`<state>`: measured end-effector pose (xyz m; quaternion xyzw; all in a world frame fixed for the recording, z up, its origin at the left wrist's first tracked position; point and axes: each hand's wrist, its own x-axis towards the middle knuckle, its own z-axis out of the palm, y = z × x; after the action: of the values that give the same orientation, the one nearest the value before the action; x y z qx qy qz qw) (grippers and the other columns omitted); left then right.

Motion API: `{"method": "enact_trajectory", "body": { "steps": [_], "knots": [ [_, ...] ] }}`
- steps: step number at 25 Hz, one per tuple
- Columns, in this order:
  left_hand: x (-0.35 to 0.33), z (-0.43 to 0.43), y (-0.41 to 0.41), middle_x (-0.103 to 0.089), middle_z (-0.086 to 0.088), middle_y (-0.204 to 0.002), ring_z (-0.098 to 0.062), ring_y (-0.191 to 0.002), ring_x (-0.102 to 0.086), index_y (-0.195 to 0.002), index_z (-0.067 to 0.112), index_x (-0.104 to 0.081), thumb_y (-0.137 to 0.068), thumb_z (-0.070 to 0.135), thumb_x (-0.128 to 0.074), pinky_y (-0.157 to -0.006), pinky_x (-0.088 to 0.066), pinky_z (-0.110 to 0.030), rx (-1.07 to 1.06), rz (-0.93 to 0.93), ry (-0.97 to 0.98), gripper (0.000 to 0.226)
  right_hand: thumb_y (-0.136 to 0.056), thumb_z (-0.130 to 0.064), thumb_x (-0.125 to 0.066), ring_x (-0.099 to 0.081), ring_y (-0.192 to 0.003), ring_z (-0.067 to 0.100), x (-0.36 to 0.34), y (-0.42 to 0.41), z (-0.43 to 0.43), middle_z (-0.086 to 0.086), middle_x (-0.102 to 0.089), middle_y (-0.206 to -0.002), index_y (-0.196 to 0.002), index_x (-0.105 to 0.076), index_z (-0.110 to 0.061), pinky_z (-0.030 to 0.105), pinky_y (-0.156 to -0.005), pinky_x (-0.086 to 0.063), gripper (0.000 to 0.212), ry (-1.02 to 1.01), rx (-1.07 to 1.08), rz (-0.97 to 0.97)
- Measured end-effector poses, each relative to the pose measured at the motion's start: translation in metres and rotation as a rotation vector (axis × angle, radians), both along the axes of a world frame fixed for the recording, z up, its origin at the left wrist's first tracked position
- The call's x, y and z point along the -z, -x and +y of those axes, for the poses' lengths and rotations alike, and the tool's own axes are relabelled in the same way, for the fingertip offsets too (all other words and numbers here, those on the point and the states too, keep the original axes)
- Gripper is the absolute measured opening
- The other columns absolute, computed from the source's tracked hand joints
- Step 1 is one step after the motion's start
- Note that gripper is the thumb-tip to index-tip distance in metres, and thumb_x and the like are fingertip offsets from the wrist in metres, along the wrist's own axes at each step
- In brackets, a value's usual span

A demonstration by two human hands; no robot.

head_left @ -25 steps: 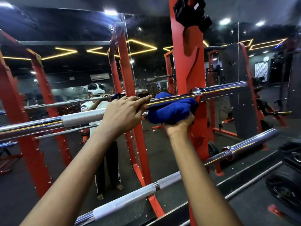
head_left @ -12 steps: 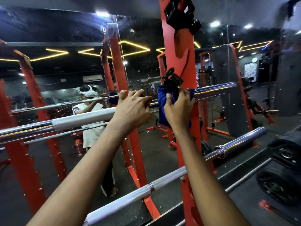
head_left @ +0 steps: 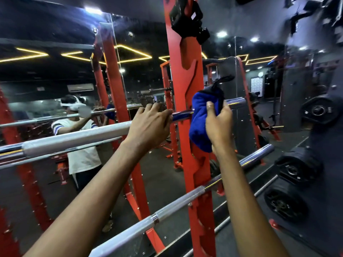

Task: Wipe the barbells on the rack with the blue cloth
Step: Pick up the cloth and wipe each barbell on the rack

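Head view: at frame centre my left hand (head_left: 148, 127) curls its fingers over the upper barbell (head_left: 74, 138), steadying it. Just to its right, in front of the red rack upright (head_left: 183, 71), my right hand (head_left: 220, 127) holds the bunched blue cloth (head_left: 199, 123) against the bar, fingers closed round both. A second ago this hand gripped from beneath. Now it has rolled to the near side, so I judge the cloth is working round the bar. The lower barbell (head_left: 178, 203), toward the bottom of the frame, is untouched.
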<state>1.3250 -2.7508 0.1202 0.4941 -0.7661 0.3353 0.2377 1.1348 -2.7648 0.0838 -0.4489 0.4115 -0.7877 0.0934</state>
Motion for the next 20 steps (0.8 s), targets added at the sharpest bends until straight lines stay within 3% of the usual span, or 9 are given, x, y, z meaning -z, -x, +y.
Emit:
{"method": "enact_trajectory", "body": {
  "steps": [3, 7, 12, 17, 18, 20],
  "knots": [
    [0.003, -0.007, 0.033, -0.05, -0.007, -0.149, -0.032, -0.134, -0.047, -0.149, 0.022, -0.047, -0.105, 0.048, -0.025, -0.108, -0.037, -0.045, 0.21, 0.046, -0.108, 0.055, -0.092, -0.035, -0.063, -0.063, -0.114, 0.029, -0.001, 0.037, -0.005, 0.011, -0.067, -0.121, -0.123, -0.066, -0.011, 0.038, -0.104, -0.048, 0.039, 0.05, 0.23, 0.004],
    [0.008, -0.028, 0.073, -0.034, -0.008, -0.162, -0.027, -0.146, -0.036, -0.158, 0.017, -0.028, -0.106, 0.048, -0.031, -0.113, -0.028, -0.044, 0.194, -0.07, -0.122, 0.061, -0.083, -0.021, -0.079, -0.058, -0.102, 0.008, -0.001, 0.05, -0.021, 0.0, -0.065, -0.115, -0.121, -0.061, -0.013, 0.019, -0.093, -0.044, 0.042, 0.105, 0.28, 0.054],
    [0.011, -0.048, 0.084, -0.038, -0.011, -0.159, -0.027, -0.14, -0.045, -0.159, 0.015, -0.022, -0.103, 0.045, -0.036, -0.106, -0.032, -0.044, 0.087, -0.131, -0.024, 0.065, -0.091, -0.035, -0.072, -0.065, -0.099, 0.016, 0.016, 0.047, -0.049, 0.0, -0.069, -0.107, -0.111, -0.066, -0.017, 0.028, -0.089, -0.05, 0.028, 0.085, 0.259, 0.25],
    [0.012, -0.055, 0.085, -0.04, -0.012, -0.158, -0.026, -0.138, -0.047, -0.159, 0.015, -0.021, -0.102, 0.044, -0.039, -0.106, -0.032, -0.046, 0.098, -0.128, 0.013, 0.066, -0.096, -0.038, -0.063, -0.065, -0.105, 0.031, 0.019, 0.069, -0.08, 0.011, -0.069, -0.112, -0.113, -0.067, -0.008, 0.044, -0.096, -0.052, 0.035, 0.019, 0.302, 0.08],
    [0.013, -0.056, 0.086, -0.038, -0.012, -0.159, -0.027, -0.139, -0.046, -0.159, 0.016, -0.021, -0.102, 0.044, -0.039, -0.107, -0.032, -0.046, 0.098, -0.132, 0.019, 0.066, -0.097, -0.038, -0.061, -0.064, -0.108, 0.032, 0.018, 0.071, -0.082, 0.012, -0.068, -0.115, -0.116, -0.066, -0.008, 0.045, -0.099, -0.05, 0.036, -0.012, 0.282, 0.054],
    [0.013, -0.059, 0.089, -0.034, -0.014, -0.161, -0.027, -0.142, -0.042, -0.159, 0.016, -0.02, -0.103, 0.045, -0.038, -0.11, -0.031, -0.047, 0.104, -0.129, 0.023, 0.066, -0.1, -0.037, -0.059, -0.058, -0.123, 0.03, 0.022, 0.067, -0.081, 0.012, -0.064, -0.131, -0.132, -0.061, -0.009, 0.033, -0.11, -0.043, 0.042, -0.06, 0.203, 0.091]
  ]
}}
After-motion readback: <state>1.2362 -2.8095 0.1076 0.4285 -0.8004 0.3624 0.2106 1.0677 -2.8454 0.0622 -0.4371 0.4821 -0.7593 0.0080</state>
